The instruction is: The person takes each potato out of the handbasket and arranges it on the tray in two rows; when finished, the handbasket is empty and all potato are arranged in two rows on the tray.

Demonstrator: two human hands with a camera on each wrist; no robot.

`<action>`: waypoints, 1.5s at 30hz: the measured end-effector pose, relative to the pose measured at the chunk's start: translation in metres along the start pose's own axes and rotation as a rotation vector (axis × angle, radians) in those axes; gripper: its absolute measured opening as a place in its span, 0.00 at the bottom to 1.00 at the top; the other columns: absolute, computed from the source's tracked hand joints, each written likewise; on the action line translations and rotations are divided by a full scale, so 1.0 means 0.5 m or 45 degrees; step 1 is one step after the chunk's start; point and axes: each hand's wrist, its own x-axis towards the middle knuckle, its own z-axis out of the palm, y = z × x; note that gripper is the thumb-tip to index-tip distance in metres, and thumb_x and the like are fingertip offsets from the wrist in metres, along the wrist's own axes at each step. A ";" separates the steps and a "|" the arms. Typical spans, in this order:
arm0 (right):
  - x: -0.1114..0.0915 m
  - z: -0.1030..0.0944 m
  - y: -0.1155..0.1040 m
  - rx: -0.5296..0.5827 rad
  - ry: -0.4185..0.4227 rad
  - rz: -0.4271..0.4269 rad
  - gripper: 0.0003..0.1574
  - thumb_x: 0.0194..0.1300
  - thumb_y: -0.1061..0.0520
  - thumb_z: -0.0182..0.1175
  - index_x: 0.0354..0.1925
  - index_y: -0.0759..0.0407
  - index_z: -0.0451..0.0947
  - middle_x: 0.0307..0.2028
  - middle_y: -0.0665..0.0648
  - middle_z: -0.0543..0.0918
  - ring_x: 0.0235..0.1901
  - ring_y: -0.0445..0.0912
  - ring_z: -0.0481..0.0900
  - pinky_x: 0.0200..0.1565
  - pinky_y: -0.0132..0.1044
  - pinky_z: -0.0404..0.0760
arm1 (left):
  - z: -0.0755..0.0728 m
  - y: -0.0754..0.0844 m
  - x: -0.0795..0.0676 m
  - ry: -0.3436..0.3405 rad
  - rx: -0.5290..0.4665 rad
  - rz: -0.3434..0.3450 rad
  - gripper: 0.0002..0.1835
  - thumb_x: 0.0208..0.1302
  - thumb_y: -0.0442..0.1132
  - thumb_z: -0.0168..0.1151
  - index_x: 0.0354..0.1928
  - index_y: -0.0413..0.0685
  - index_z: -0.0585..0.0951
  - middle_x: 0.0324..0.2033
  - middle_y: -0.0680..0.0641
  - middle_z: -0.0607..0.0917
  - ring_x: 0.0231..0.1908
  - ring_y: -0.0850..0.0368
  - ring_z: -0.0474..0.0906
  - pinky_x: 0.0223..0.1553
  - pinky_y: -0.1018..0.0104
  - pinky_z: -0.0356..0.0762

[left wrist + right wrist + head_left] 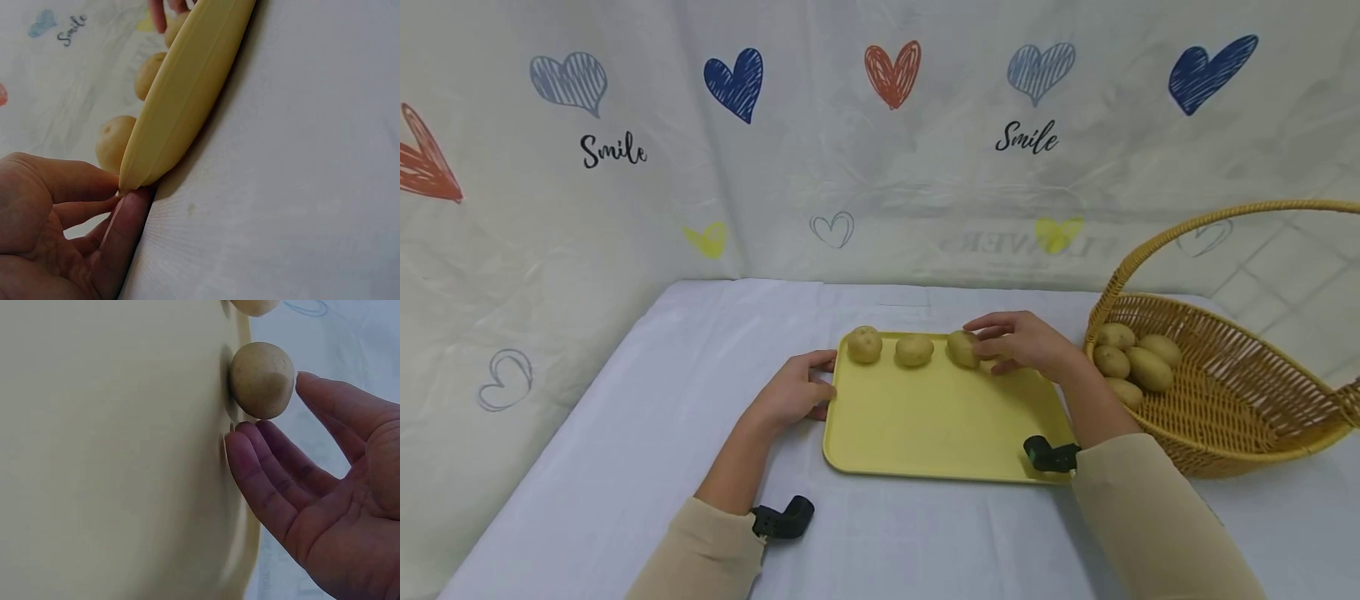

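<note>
A yellow tray [943,425] lies on the white cloth with three potatoes in a row along its far edge. The left potato [865,345] and middle potato [914,350] stand apart from each other. My left hand [792,390] pinches the tray's left rim between thumb and fingers, as the left wrist view shows close up. Around the right-hand potato [262,380] my right hand [337,481] is spread. In the right wrist view one fingertip stands just off the potato's side, and the other fingertips are right below it, over the tray.
At the right stands a wicker basket [1232,400] with a tall arched handle [1195,218]; several potatoes [1148,369] sit in its left end. Behind the table hangs a white backdrop [820,167] printed with hearts. The cloth [640,433] spreads left of the tray.
</note>
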 end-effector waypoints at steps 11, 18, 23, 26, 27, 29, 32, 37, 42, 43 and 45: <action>-0.015 -0.003 -0.010 -0.035 0.055 -0.076 0.34 0.73 0.56 0.63 0.72 0.62 0.70 0.69 0.69 0.73 0.62 0.62 0.79 0.55 0.52 0.86 | -0.001 -0.004 0.004 0.013 0.016 0.001 0.38 0.64 0.26 0.57 0.78 0.43 0.65 0.66 0.41 0.74 0.46 0.53 0.82 0.37 0.61 0.88; -0.018 -0.005 -0.013 -0.040 0.073 -0.065 0.33 0.73 0.55 0.63 0.72 0.60 0.70 0.69 0.69 0.73 0.62 0.62 0.79 0.56 0.53 0.85 | 0.000 -0.005 0.007 0.004 0.009 -0.005 0.38 0.64 0.26 0.57 0.78 0.44 0.65 0.66 0.41 0.74 0.45 0.53 0.83 0.36 0.61 0.88; -0.023 -0.007 -0.018 -0.062 0.088 -0.081 0.32 0.73 0.54 0.63 0.72 0.59 0.71 0.69 0.69 0.73 0.62 0.61 0.79 0.57 0.54 0.85 | -0.001 -0.006 0.007 0.000 0.005 -0.010 0.38 0.64 0.26 0.57 0.78 0.43 0.64 0.67 0.41 0.73 0.45 0.53 0.82 0.37 0.61 0.88; -0.029 -0.008 -0.021 -0.067 0.089 -0.103 0.32 0.73 0.54 0.63 0.72 0.58 0.72 0.70 0.68 0.74 0.64 0.60 0.78 0.58 0.54 0.84 | 0.000 -0.004 0.005 0.000 0.008 -0.012 0.38 0.64 0.26 0.57 0.78 0.43 0.64 0.67 0.40 0.73 0.45 0.53 0.82 0.36 0.61 0.88; -0.030 -0.008 -0.021 -0.067 0.089 -0.109 0.32 0.73 0.53 0.63 0.72 0.57 0.72 0.70 0.68 0.74 0.64 0.60 0.78 0.58 0.54 0.84 | 0.000 -0.004 0.004 -0.004 0.012 -0.009 0.38 0.64 0.26 0.57 0.78 0.43 0.64 0.67 0.40 0.73 0.45 0.53 0.82 0.36 0.61 0.88; -0.033 -0.010 -0.023 -0.061 0.087 -0.124 0.31 0.73 0.53 0.64 0.71 0.55 0.73 0.70 0.67 0.74 0.64 0.59 0.78 0.58 0.54 0.84 | 0.000 -0.004 0.004 0.000 0.010 -0.010 0.38 0.64 0.26 0.57 0.78 0.42 0.64 0.67 0.40 0.73 0.45 0.53 0.82 0.36 0.61 0.88; -0.038 -0.015 -0.025 -0.063 0.089 -0.153 0.31 0.73 0.52 0.64 0.70 0.54 0.74 0.69 0.66 0.74 0.64 0.58 0.78 0.57 0.52 0.84 | -0.001 -0.004 0.004 0.001 0.009 -0.005 0.38 0.64 0.26 0.57 0.78 0.42 0.64 0.67 0.40 0.72 0.45 0.52 0.82 0.36 0.61 0.88; -0.046 -0.024 -0.030 -0.085 0.095 -0.197 0.30 0.73 0.52 0.64 0.70 0.55 0.74 0.69 0.66 0.76 0.61 0.48 0.81 0.56 0.47 0.85 | 0.000 -0.004 0.005 0.003 0.008 -0.008 0.38 0.64 0.26 0.57 0.78 0.42 0.64 0.67 0.40 0.72 0.45 0.52 0.83 0.36 0.60 0.88; -0.056 -0.032 -0.039 -0.076 0.104 -0.221 0.31 0.74 0.52 0.63 0.71 0.57 0.73 0.69 0.65 0.76 0.54 0.34 0.82 0.55 0.45 0.86 | 0.000 -0.006 0.009 0.009 0.006 -0.022 0.38 0.64 0.26 0.57 0.78 0.43 0.64 0.67 0.41 0.73 0.46 0.52 0.83 0.37 0.60 0.88; -0.058 -0.033 -0.041 -0.068 0.108 -0.224 0.31 0.74 0.53 0.63 0.71 0.57 0.73 0.69 0.66 0.75 0.53 0.33 0.82 0.55 0.44 0.86 | 0.000 -0.006 0.009 0.009 0.004 -0.019 0.38 0.64 0.26 0.57 0.78 0.43 0.64 0.67 0.41 0.73 0.45 0.52 0.83 0.37 0.60 0.88; -0.062 -0.037 -0.043 -0.064 0.124 -0.232 0.31 0.74 0.54 0.63 0.70 0.59 0.73 0.69 0.67 0.75 0.53 0.33 0.83 0.55 0.43 0.86 | 0.000 -0.007 0.008 0.003 0.000 -0.011 0.38 0.64 0.26 0.58 0.78 0.42 0.64 0.67 0.40 0.73 0.45 0.53 0.82 0.36 0.61 0.88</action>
